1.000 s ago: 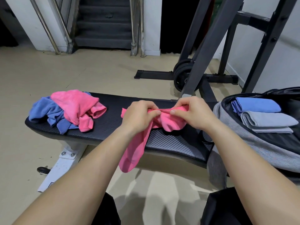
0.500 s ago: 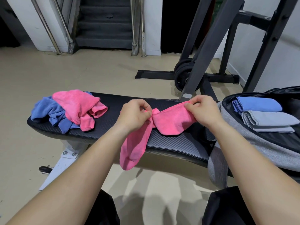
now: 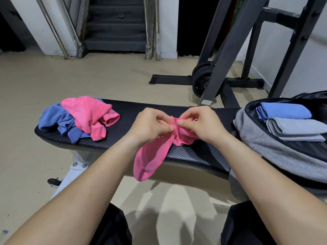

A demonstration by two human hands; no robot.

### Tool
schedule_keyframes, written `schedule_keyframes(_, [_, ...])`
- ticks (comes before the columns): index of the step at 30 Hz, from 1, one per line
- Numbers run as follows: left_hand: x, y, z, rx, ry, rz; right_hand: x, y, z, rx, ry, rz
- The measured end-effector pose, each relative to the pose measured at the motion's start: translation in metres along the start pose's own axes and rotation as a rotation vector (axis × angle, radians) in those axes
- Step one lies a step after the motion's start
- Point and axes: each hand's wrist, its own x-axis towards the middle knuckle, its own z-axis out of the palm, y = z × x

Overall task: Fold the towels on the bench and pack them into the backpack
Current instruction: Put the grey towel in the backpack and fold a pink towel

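Note:
A pink towel [image 3: 152,156] hangs bunched over the front edge of the black bench [image 3: 134,110]. My left hand [image 3: 150,124] and my right hand [image 3: 201,124] both pinch its upper edge, thumbs almost touching above the bench's middle. At the bench's left end lies a crumpled pink towel [image 3: 88,114] on top of a crumpled blue towel [image 3: 56,119]. The grey backpack [image 3: 276,152] lies open at the right end, with a folded blue towel [image 3: 286,111] and a folded grey towel [image 3: 297,129] inside.
A black weight rack [image 3: 230,50] with weight plates [image 3: 201,80] stands behind the bench on the beige floor. Stairs with metal railings [image 3: 116,23] rise at the back. The bench's white leg [image 3: 74,172] shows lower left.
My hands had spread apart along the towel's edge half a second ago; now they have come back together at the middle, bunching the pink towel between them.

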Motion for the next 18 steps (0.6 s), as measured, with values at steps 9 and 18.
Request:
schedule_keyframes(9, [0.0005, 0.0026, 0.0043, 0.050, 0.035, 0.074, -0.0033, 0.0032, 0.0017, 0.060, -0.060, 0.022])
schedule_keyframes(18, [0.0015, 0.0021, 0.0060, 0.085, 0.063, 0.120, -0.0047, 0.0053, 0.0001, 0.212, -0.126, 0.063])
